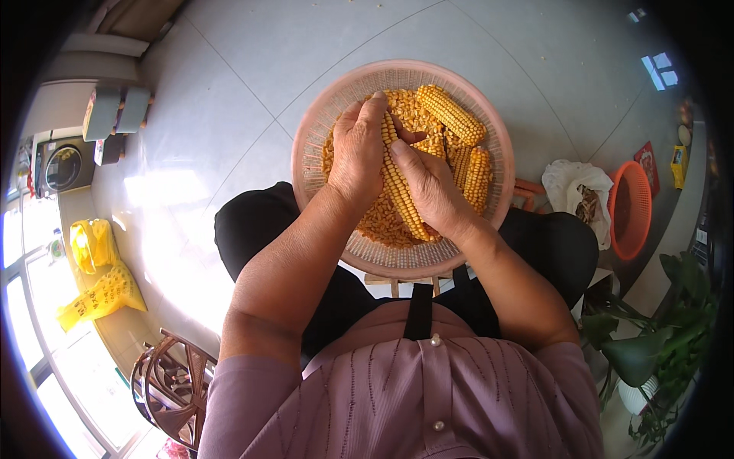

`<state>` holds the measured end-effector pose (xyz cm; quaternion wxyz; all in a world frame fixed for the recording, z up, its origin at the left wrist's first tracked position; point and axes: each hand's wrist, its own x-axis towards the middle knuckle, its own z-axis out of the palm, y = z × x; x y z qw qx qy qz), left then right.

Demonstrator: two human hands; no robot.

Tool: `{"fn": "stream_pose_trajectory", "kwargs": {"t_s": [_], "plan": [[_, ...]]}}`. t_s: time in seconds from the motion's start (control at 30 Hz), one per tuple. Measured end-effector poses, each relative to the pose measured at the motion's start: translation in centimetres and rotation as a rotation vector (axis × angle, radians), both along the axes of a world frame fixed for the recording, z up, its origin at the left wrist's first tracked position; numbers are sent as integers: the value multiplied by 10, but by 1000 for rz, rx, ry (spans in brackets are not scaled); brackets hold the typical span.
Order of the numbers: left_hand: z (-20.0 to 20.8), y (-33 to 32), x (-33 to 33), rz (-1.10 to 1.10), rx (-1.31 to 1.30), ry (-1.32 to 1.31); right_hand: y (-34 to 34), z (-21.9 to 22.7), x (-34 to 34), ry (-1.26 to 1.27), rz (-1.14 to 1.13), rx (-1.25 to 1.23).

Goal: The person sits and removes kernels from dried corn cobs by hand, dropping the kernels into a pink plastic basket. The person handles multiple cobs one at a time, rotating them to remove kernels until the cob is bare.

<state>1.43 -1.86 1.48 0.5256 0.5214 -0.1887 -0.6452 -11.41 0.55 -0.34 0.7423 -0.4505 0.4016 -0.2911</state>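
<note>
Both my hands grip one dried yellow corn cob (398, 183) above a pink plastic basket (306, 145). My left hand (358, 149) is wrapped round the cob's far part, thumb pressed near its tip. Lower down on the right side, my right hand (433, 187) closes on the same cob with its thumb lying along the kernels. Loose corn kernels (386, 222) cover the basket's bottom. Several more cobs lie on the right side of the basket, among them a whole corn cob (451, 115) at the far rim. My fingers hide part of the held cob.
The basket rests between my knees over a wooden stool (394, 284). To the right are a white plastic bag (573, 183), an orange basket (631, 210) and a potted plant (642, 352). Yellow bags (107, 291) and a wicker chair (172, 390) stand at left.
</note>
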Motion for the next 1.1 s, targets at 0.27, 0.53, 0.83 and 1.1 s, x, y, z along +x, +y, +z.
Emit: {"fn": "stream_pose_trajectory", "kwargs": {"t_s": [0.27, 0.53, 0.83, 1.1], "plan": [[3, 0, -1, -3, -65, -49, -2, -1, -2, -81, -28, 69], [1, 8, -8, -103, -42, -147, 1, 2, 4, -58, -121, -63], [2, 5, -8, -113, -43, -107, 1, -2, 5, -134, -178, 61], [-4, 10, -12, -123, -84, -180, -1, -12, 4, -63, -154, -28]]}}
